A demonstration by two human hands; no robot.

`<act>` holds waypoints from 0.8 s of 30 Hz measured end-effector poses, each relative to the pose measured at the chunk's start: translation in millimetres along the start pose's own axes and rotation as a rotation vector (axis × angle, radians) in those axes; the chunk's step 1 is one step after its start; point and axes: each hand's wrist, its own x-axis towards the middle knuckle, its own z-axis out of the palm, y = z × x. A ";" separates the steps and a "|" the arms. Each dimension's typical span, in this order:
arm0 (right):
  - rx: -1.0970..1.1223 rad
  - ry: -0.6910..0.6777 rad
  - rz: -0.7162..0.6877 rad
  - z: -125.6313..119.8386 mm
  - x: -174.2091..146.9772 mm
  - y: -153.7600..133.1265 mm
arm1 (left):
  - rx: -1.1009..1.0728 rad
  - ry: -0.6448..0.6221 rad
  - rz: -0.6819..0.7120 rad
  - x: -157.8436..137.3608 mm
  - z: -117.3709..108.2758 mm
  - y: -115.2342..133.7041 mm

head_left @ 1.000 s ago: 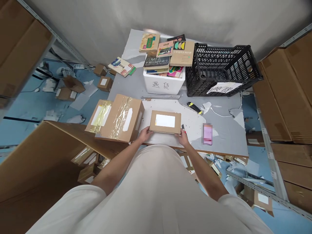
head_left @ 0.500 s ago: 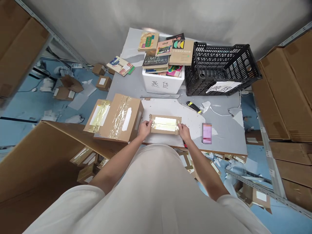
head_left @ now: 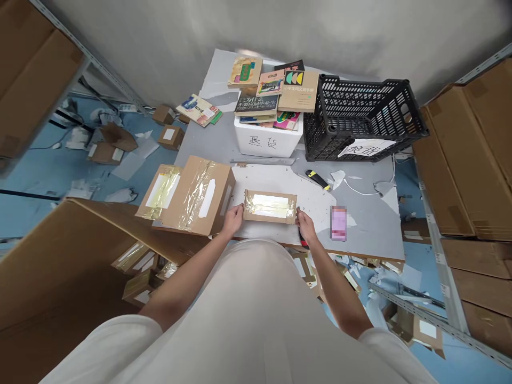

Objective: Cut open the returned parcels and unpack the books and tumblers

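Observation:
A flat brown cardboard parcel (head_left: 270,207), with a white label and clear tape wrapped over both ends, lies in front of me at the near side of the table. At its left end my left hand (head_left: 233,220) is closed, fingertips on the edge near the corner. My right hand (head_left: 306,224) pinches the opposite end, its fingers bent. Just below that hand, a red and black object (head_left: 303,239) shows partly at the table edge. Beside my left hand stands a larger taped carton (head_left: 199,194), with a smaller taped parcel (head_left: 160,191) left of it.
Books (head_left: 256,101) fill a white box (head_left: 266,141) at the back, next to a black plastic crate (head_left: 364,120). A yellow-black utility knife (head_left: 318,180) and a blurred pink phone-like item (head_left: 338,223) lie right. A big open carton (head_left: 44,250) stands left; shelving (head_left: 436,250) flanks the right.
Both hands have slid slightly down along the parcel's ends toward its near corners. The parcel stays nearly in place; the whole view has shifted a little.

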 end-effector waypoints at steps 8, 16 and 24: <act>-0.132 -0.179 -0.095 0.0 0.9 11.3 | -0.118 -0.148 0.003 -3.7 4.4 -37.0; -0.205 -0.202 -0.157 5.5 8.9 -3.3 | -0.131 -0.139 0.051 2.2 10.4 -22.9; -0.355 -0.072 -0.109 14.3 35.3 -22.0 | 0.078 -0.002 -0.002 35.8 9.0 5.1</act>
